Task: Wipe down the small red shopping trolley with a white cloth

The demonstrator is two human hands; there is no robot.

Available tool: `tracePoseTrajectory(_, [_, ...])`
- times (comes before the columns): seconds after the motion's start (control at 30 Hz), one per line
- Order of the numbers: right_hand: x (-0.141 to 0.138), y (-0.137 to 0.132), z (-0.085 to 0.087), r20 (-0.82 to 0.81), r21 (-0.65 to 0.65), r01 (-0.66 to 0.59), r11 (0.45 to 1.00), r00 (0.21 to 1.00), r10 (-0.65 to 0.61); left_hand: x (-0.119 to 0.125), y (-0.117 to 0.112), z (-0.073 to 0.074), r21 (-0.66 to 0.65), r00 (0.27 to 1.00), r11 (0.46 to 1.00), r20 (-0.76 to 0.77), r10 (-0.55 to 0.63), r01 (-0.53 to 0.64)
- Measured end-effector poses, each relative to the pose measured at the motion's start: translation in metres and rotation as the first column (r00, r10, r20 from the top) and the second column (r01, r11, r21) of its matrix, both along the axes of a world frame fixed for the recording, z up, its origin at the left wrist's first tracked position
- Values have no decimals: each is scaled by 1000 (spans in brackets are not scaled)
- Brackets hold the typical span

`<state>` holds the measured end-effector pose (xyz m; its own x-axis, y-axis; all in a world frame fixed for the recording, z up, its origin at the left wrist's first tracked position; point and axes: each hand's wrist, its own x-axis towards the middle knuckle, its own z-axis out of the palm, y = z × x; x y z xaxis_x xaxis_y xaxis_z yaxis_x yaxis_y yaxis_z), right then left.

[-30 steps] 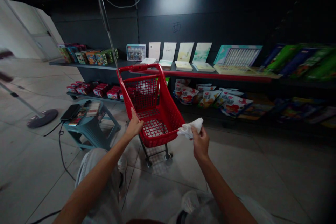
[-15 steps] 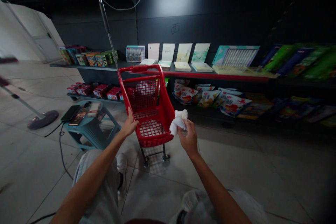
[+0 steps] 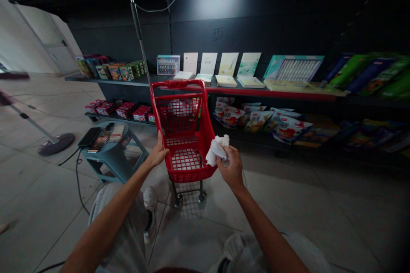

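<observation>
One red shopping cart stood on the floor near the shelf. The left hand was closed on its left rim. The right hand, thumb and fingers pinched, held one white cloth at the cart's near right corner. One blue stool stood at left; four upright booklets lined the shelf. One second earlier the cloth jutted rightward past that corner; it had since moved left.
</observation>
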<state>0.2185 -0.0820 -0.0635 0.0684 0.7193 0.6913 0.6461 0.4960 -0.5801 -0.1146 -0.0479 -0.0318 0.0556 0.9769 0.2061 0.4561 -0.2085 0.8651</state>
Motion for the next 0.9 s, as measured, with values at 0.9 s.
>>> tracePoseTrajectory(0.9, [25,5,-1,-192,-82,-2,997,981,-14,22,4,-22,27,987,997,142,-70,67])
